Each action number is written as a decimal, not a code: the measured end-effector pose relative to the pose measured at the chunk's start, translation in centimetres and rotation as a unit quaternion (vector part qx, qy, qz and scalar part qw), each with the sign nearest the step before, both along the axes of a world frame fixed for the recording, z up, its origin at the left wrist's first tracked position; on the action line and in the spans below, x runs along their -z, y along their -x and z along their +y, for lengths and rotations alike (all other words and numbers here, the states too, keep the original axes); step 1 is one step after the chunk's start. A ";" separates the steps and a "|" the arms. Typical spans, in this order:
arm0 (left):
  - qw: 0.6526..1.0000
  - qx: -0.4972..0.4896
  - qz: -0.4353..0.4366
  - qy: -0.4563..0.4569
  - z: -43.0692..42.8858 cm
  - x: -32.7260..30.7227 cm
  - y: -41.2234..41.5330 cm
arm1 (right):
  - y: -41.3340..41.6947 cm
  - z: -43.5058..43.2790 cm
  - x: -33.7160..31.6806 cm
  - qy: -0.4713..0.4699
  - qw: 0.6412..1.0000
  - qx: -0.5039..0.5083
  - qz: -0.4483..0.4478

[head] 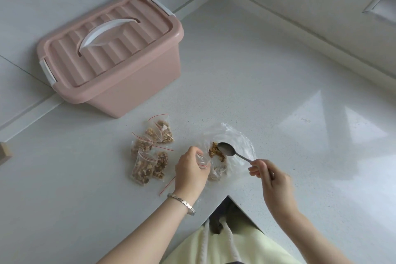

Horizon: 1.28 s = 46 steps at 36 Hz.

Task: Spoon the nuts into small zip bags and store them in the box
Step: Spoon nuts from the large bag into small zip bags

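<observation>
Seen from the head camera, a person at a white table [278,103] portions nuts. The left hand [190,169], a bracelet [182,200] at its wrist, has its fingers curled round the mouth of a small zip bag [202,159]. The right hand [272,180] pinches the handle of a metal spoon [227,150], whose bowl points toward ten o'clock and sits at the edge of the remaining nuts [216,153]. Those nuts, now only a small heap, lie in a crumpled clear plastic bag [237,135] just below the middle of the frame. At nine o'clock from the hands lies a cluster of filled zip bags [152,150], about five of them, with red strips across their tops, touching and overlapping one another on the table. The pink box [113,55] stands well apart at eleven o'clock against the wall, its ribbed lid [111,49] on and its white handle [102,32] down. The spooning looks nearly finished. The filled bags have not yet gone into the box, which appears to need opening first. Whether each filled bag is sealed cannot be told.
</observation>
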<state>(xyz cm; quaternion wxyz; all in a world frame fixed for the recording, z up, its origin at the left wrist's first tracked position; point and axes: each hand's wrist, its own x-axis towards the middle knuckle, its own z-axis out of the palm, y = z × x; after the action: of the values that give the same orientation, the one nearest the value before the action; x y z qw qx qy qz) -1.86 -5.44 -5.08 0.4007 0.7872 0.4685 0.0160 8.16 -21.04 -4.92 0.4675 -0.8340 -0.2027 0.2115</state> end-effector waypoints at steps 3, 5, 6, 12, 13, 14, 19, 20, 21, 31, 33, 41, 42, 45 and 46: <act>0.999 0.000 -0.004 0.037 0.3 0.2 -0.3 | 0.3 0.1 0.8 -0.006 1.000 -0.007 -0.004; 0.998 -0.005 -0.009 0.068 0.5 0.3 -0.4 | 0.5 0.1 1.2 -0.009 1.000 -0.011 0.004; 0.997 -0.008 -0.011 0.080 0.6 0.4 -0.4 | 0.7 0.2 1.4 -0.008 1.000 -0.014 0.011; 0.992 -0.019 -0.030 0.119 0.8 0.9 -0.4 | 1.4 1.0 2.0 -0.041 0.991 0.016 0.127; 0.992 -0.024 -0.035 0.121 0.8 0.9 -0.5 | 1.4 1.1 2.1 -0.048 0.987 0.029 0.148; 0.991 -0.030 -0.040 0.124 0.9 0.9 -0.5 | 1.3 1.2 2.2 -0.053 0.983 0.039 0.168; 0.987 -0.054 -0.059 0.136 0.9 1.2 -0.5 | 0.6 1.1 2.0 -0.064 0.950 0.094 0.292; 0.986 -0.057 -0.065 0.139 0.9 1.3 -0.5 | 0.5 1.0 1.9 -0.065 0.940 0.103 0.318; 0.986 -0.059 -0.071 0.141 0.8 1.4 -0.5 | 0.3 0.9 1.9 -0.065 0.931 0.112 0.341; 0.990 -0.069 -0.083 0.088 1.0 1.3 0.1 | -0.6 -1.1 1.5 -0.111 0.876 0.161 0.441; 0.992 -0.072 -0.089 0.059 0.9 1.2 0.3 | -0.8 -1.7 1.1 -0.126 0.875 0.165 0.437; 0.988 -0.078 -0.131 0.005 0.3 -0.3 0.5 | -1.7 -2.8 -2.0 -0.174 0.901 0.147 0.370; 0.988 -0.075 -0.134 0.005 0.1 -0.5 0.4 | -1.6 -2.6 -2.7 -0.181 0.906 0.141 0.356; 0.989 -0.063 -0.133 0.005 -0.2 -1.1 0.1 | -1.1 -1.6 -4.5 -0.196 0.923 0.123 0.308; 0.989 -0.058 -0.134 0.005 -0.3 -1.2 0.0 | -0.9 -1.3 -5.0 -0.199 0.929 0.119 0.288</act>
<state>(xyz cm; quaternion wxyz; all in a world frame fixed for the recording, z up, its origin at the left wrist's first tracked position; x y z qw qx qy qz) -1.84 -5.71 -3.84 0.4623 0.7472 0.4558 0.1421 9.05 -22.36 0.05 0.6839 -0.6450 0.0031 0.3411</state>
